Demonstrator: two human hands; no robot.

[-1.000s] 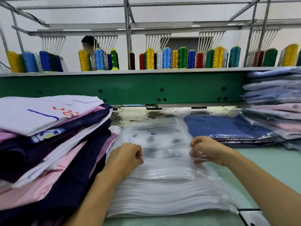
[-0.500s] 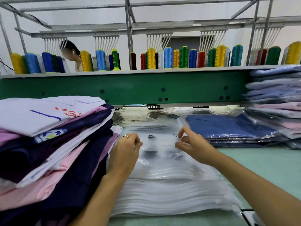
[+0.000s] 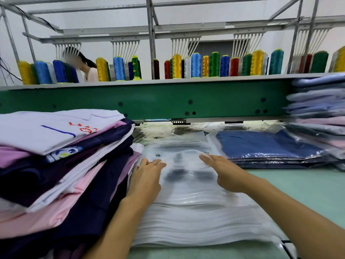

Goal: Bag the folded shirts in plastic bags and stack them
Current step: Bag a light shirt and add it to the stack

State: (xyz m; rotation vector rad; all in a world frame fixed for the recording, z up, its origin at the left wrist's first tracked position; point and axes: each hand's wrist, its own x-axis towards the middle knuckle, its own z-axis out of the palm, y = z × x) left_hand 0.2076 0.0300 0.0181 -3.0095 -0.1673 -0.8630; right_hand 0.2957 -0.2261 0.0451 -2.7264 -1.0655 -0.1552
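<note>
A thick stack of clear plastic bags (image 3: 186,225) lies on the table in front of me. My left hand (image 3: 147,178) and my right hand (image 3: 222,171) hold the top plastic bag (image 3: 186,165) by its far part, and its film arches up between them over my fingertips. A tall pile of folded shirts (image 3: 61,174) in navy, pink and white stands at the left, touching my left forearm. On top of it lies a white shirt (image 3: 43,131) with red embroidery. Bagged blue shirts (image 3: 261,144) lie flat at the right.
A high stack of bagged pale shirts (image 3: 317,113) fills the far right edge. A green machine beam (image 3: 168,101) crosses the back, with coloured thread cones (image 3: 196,65) on it. A person (image 3: 89,70) stands behind the cones. The pale green table (image 3: 308,193) shows at right.
Both hands have slid forward over the bag stack and stretched out their fingers. The top bag's film now bulges up between them. The person behind has moved right.
</note>
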